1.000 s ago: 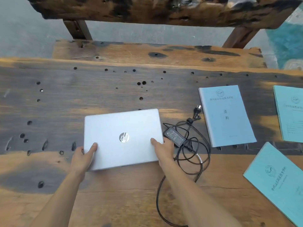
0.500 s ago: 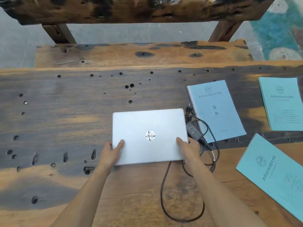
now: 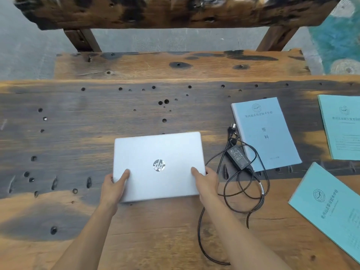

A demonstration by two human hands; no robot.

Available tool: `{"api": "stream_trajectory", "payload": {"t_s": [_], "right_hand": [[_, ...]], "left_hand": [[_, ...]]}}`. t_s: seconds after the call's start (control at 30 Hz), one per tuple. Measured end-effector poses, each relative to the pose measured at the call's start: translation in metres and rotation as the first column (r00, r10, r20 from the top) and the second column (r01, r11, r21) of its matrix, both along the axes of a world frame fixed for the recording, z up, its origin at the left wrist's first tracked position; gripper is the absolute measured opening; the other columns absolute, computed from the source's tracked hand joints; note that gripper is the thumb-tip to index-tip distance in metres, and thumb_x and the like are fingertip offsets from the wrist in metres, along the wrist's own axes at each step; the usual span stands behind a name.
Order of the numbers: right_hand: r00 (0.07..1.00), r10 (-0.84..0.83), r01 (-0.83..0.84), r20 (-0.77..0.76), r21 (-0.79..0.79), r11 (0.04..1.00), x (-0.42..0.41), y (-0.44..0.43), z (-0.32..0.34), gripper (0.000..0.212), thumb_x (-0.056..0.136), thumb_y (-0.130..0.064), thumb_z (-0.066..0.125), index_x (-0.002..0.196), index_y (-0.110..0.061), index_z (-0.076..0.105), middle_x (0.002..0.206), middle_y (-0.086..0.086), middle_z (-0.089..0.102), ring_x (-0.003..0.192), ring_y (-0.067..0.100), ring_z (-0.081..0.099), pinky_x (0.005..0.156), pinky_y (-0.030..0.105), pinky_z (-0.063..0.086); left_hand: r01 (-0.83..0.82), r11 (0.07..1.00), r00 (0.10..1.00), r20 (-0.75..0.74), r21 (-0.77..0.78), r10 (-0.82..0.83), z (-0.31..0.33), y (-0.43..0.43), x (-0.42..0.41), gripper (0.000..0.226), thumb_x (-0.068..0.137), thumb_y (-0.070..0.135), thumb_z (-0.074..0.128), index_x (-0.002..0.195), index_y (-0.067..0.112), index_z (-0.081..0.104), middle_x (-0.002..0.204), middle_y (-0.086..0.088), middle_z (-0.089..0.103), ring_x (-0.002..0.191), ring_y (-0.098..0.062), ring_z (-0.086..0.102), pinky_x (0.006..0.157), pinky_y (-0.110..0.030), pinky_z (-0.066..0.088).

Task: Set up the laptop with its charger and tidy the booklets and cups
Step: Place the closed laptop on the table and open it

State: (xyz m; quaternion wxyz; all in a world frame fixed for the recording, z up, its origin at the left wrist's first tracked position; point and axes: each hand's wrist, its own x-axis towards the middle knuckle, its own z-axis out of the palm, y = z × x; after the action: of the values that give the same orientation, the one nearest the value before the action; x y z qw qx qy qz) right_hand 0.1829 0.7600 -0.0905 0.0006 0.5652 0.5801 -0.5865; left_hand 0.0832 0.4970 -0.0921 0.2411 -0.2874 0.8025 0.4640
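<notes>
A closed silver laptop (image 3: pixel 158 152) lies flat on the wooden table (image 3: pixel 78 133). My left hand (image 3: pixel 114 187) grips its near-left corner, thumb on the lid. My right hand (image 3: pixel 206 182) grips its near-right corner the same way. To the right of the laptop the black charger brick (image 3: pixel 238 156) rests partly on a light-blue booklet (image 3: pixel 266 133), with its black cable (image 3: pixel 253 193) coiled loosely and trailing toward me. Two teal booklets lie further right, one at the far right edge (image 3: pixel 342 127) and one near the front right (image 3: pixel 331 207). No cups are in view.
A wooden bench (image 3: pixel 175 65) stands beyond the table's far edge, with a dark wooden backrest beam (image 3: pixel 175 12) above it. The tabletop is pitted with small holes. Grey floor shows at the back left.
The laptop has shifted to the right across the table toward the charger, both hands still on its near corners. The cable coil has been nudged and rearranged beside it.
</notes>
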Motion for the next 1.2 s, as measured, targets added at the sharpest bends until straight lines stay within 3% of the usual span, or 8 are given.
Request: {"api": "stream_trajectory", "payload": {"t_s": [0.13,0.27,0.37,0.53,0.9,1.0,1.1,1.2], "right_hand": [[0.998,0.056,-0.056,0.017,-0.038,0.998,-0.010,-0.018,-0.008,0.018,0.087,-0.019,0.073,0.104,-0.013,0.073,0.097,0.003,0.075,0.091,0.024,0.071,0.087,0.043,0.060],[0.997,0.062,-0.063,0.047,0.009,0.998,-0.008,-0.019,-0.016,0.014,0.089,-0.020,0.071,0.101,-0.012,0.074,0.092,-0.001,0.073,0.091,0.024,0.070,0.084,0.039,0.060],[0.989,0.112,-0.121,0.095,0.087,0.989,-0.001,-0.016,-0.019,0.021,0.092,-0.025,0.069,0.108,-0.012,0.069,0.124,0.004,0.057,0.113,0.021,0.056,0.101,0.035,0.048],[0.964,0.177,-0.213,0.198,0.177,0.961,0.002,-0.011,-0.018,0.042,0.095,-0.030,0.065,0.127,-0.004,0.060,0.147,0.006,0.036,0.139,0.025,0.035,0.111,0.035,0.032],[0.924,0.303,-0.362,0.233,0.279,0.890,0.006,-0.003,-0.013,0.048,0.094,-0.036,0.067,0.126,-0.001,0.065,0.145,0.009,0.044,0.136,0.025,0.043,0.113,0.031,0.031],[0.899,0.347,-0.419,0.267,0.295,0.859,0.008,-0.008,-0.012,0.052,0.098,-0.037,0.060,0.135,0.001,0.058,0.158,0.011,0.033,0.145,0.027,0.034,0.118,0.033,0.028],[0.883,0.375,-0.450,0.283,0.283,0.847,0.007,-0.011,-0.013,0.054,0.102,-0.036,0.053,0.142,0.000,0.048,0.168,0.013,0.013,0.154,0.026,0.017,0.124,0.037,0.021],[0.894,0.359,-0.426,0.267,0.264,0.865,0.005,-0.012,-0.013,0.054,0.104,-0.035,0.050,0.146,-0.003,0.043,0.170,0.010,0.006,0.155,0.024,0.014,0.122,0.035,0.020]], "left_hand": [[-0.004,0.999,0.999,0.032,-0.047,0.006,-0.010,-0.025,-0.001,0.060,0.088,0.048,0.072,0.127,0.010,0.049,0.120,-0.005,0.059,0.107,-0.027,0.056,0.086,-0.042,0.046],[0.028,0.998,0.999,0.019,-0.063,-0.027,-0.014,-0.025,0.001,0.051,0.087,0.042,0.075,0.120,0.009,0.054,0.112,-0.005,0.063,0.098,-0.024,0.061,0.077,-0.038,0.047],[0.046,0.993,0.997,-0.057,-0.113,-0.052,-0.014,-0.015,0.005,0.039,0.085,0.039,0.077,0.109,0.015,0.057,0.103,-0.001,0.065,0.085,-0.015,0.060,0.068,-0.032,0.045],[0.085,0.982,0.986,-0.127,-0.167,-0.107,-0.017,-0.006,0.007,0.029,0.083,0.040,0.078,0.098,0.020,0.063,0.097,-0.001,0.068,0.092,-0.027,0.064,0.082,-0.045,0.053],[-0.018,0.974,0.976,-0.215,-0.226,-0.032,-0.014,0.004,0.008,0.025,0.075,0.035,0.086,0.079,0.024,0.063,0.069,0.019,0.058,0.069,-0.016,0.059,0.058,-0.028,0.040],[-0.007,0.972,0.983,-0.182,-0.234,-0.036,-0.020,0.000,0.007,0.025,0.075,0.037,0.085,0.084,0.019,0.070,0.073,0.009,0.066,0.078,-0.025,0.065,0.067,-0.033,0.044],[0.006,0.973,0.988,-0.147,-0.231,-0.041,-0.025,-0.004,0.008,0.038,0.078,0.038,0.083,0.104,0.012,0.075,0.096,-0.005,0.072,0.095,-0.030,0.066,0.081,-0.040,0.052],[0.028,0.975,0.990,-0.130,-0.222,-0.058,-0.024,-0.002,0.008,0.048,0.080,0.038,0.081,0.118,0.009,0.071,0.112,-0.010,0.069,0.106,-0.032,0.063,0.093,-0.047,0.052]]}}
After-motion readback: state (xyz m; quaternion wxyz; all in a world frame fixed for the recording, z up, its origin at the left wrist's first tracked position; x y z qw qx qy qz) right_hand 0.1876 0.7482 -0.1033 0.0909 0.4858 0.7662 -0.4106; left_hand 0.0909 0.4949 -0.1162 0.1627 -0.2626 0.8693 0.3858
